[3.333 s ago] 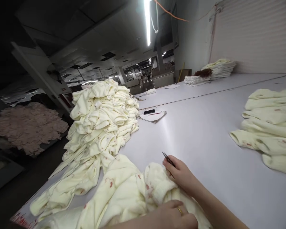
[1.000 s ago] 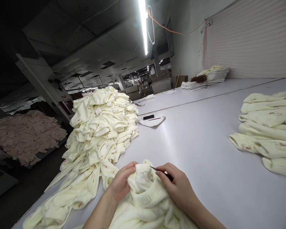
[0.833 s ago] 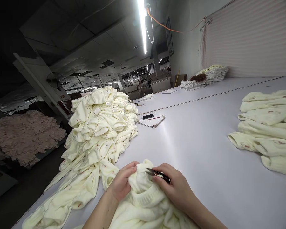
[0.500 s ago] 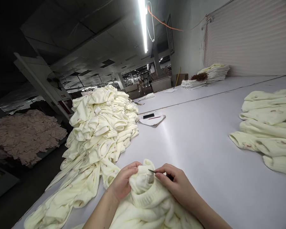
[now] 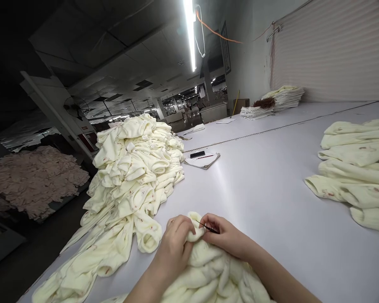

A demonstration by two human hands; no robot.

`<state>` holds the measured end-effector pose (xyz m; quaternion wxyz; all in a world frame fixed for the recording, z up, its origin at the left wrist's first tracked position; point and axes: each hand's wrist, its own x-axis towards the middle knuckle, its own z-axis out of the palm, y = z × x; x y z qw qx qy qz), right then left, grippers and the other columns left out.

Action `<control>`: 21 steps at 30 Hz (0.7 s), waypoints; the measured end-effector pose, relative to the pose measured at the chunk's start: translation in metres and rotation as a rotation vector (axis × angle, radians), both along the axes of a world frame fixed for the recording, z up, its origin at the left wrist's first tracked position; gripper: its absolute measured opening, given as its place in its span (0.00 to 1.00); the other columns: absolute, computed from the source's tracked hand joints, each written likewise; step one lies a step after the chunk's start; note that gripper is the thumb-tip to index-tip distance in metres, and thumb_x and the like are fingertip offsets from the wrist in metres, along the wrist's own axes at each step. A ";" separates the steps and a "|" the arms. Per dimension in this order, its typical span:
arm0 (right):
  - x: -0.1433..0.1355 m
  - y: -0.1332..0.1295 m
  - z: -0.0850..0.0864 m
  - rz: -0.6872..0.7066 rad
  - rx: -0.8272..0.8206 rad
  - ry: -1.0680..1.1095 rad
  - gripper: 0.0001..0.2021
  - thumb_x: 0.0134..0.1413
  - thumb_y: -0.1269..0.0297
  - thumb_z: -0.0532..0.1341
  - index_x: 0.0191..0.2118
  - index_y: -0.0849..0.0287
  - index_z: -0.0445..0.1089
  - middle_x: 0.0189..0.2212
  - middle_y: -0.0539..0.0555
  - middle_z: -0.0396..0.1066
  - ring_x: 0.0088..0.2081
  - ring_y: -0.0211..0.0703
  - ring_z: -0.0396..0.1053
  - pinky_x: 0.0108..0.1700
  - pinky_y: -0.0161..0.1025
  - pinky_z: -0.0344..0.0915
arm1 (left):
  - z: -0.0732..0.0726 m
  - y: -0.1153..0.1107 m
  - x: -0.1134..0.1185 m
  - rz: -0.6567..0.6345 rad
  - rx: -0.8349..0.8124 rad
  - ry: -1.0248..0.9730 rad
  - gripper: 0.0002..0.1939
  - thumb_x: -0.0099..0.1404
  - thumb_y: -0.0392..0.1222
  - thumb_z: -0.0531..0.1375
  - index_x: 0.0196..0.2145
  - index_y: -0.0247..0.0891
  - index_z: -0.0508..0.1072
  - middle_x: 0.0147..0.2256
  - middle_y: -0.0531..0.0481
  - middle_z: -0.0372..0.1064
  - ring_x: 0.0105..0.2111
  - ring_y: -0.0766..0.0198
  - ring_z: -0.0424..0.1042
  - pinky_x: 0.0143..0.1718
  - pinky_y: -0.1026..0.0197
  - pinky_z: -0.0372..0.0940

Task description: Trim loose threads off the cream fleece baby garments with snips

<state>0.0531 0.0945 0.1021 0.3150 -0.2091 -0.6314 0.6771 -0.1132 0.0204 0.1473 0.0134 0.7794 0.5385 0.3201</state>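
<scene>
A pale cream knit garment (image 5: 217, 269) lies bunched on the table in front of me. My left hand (image 5: 177, 237) is closed around a folded, raised edge of it, with the fingertips curled over the fabric. My right hand (image 5: 222, 235) pinches the same raised part from the other side. It also holds a thin black pointed tool (image 5: 211, 229), whose tip reaches left over the fabric edge. The tool's exact kind is too small to tell. Left of my hands, a loose tubular end (image 5: 149, 236) hangs from the tall heap of similar garments (image 5: 135, 164).
Cream garments (image 5: 360, 164) lie laid out at the right. A paper pad (image 5: 205, 161) with a black object (image 5: 197, 154) and a red pen (image 5: 205, 157) rests mid-table. Stacked cloth (image 5: 284, 97) stands at the back; a pinkish heap (image 5: 34, 181) is far left.
My left hand has rolled over the fabric, now showing its back. The ribbed opening is folded from sight. My right hand has shifted slightly left, its fingers now pinching the cloth with the tool.
</scene>
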 end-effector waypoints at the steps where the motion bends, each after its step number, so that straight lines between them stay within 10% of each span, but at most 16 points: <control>1: -0.002 -0.003 -0.001 -0.072 0.036 -0.017 0.02 0.50 0.66 0.59 0.31 0.57 0.64 0.23 0.43 0.55 0.26 0.34 0.54 0.28 0.31 0.52 | -0.002 -0.001 -0.002 -0.026 0.158 0.083 0.12 0.56 0.23 0.50 0.32 0.39 0.64 0.33 0.50 0.64 0.34 0.62 0.62 0.36 0.59 0.60; 6: 0.001 -0.024 -0.002 -0.322 0.223 -0.142 0.02 0.53 0.64 0.58 0.32 0.55 0.65 0.25 0.45 0.63 0.29 0.37 0.60 0.31 0.33 0.56 | -0.006 -0.001 -0.008 -0.067 0.563 0.278 0.12 0.56 0.21 0.51 0.30 0.38 0.62 0.28 0.51 0.62 0.30 0.64 0.60 0.36 0.56 0.61; 21: 0.016 -0.037 0.006 -0.484 0.403 -0.209 0.09 0.59 0.59 0.55 0.39 0.52 0.72 0.34 0.50 0.72 0.35 0.42 0.69 0.36 0.36 0.63 | -0.004 0.000 -0.006 -0.098 0.727 0.368 0.11 0.57 0.22 0.53 0.30 0.37 0.63 0.29 0.50 0.62 0.32 0.64 0.67 0.36 0.54 0.64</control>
